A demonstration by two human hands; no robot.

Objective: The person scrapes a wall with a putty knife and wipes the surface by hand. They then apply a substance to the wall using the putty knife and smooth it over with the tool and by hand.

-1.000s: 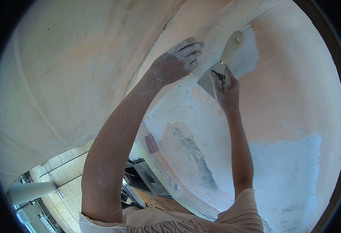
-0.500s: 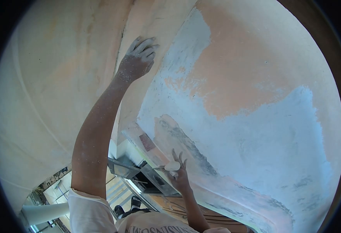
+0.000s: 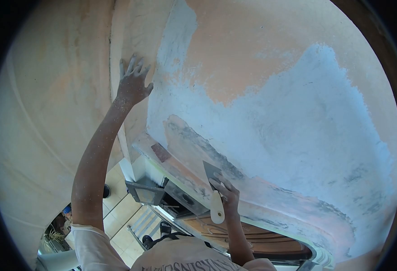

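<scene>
My left hand [image 3: 135, 83] is dusted with white powder and reaches up with its fingers apart, laid against the bare plaster strip beside the white patch. In my right hand [image 3: 229, 194] is a putty knife, its pale oval handle [image 3: 217, 208] pointing down and its grey triangular blade [image 3: 211, 171] pointing up. The blade overlaps the grey-smeared band of the wall [image 3: 198, 147]. Around it spreads a broad coat of white filler [image 3: 275, 122] with ragged edges over peach-coloured paint [image 3: 234, 49].
Far below, dark shoes [image 3: 164, 229] stand by the metal ladder rungs [image 3: 144, 223]. An open window frame [image 3: 145, 194] and a brown panel with curved lines [image 3: 257, 239] lie beneath the wall's lower edge. Floor tiles [image 3: 121, 217] and a plant [image 3: 54, 239] show at lower left.
My left hand has spread its fingers, which were bent before. The putty knife has turned, so its blade now shows pointing up. The whole view has shifted somewhat.
</scene>
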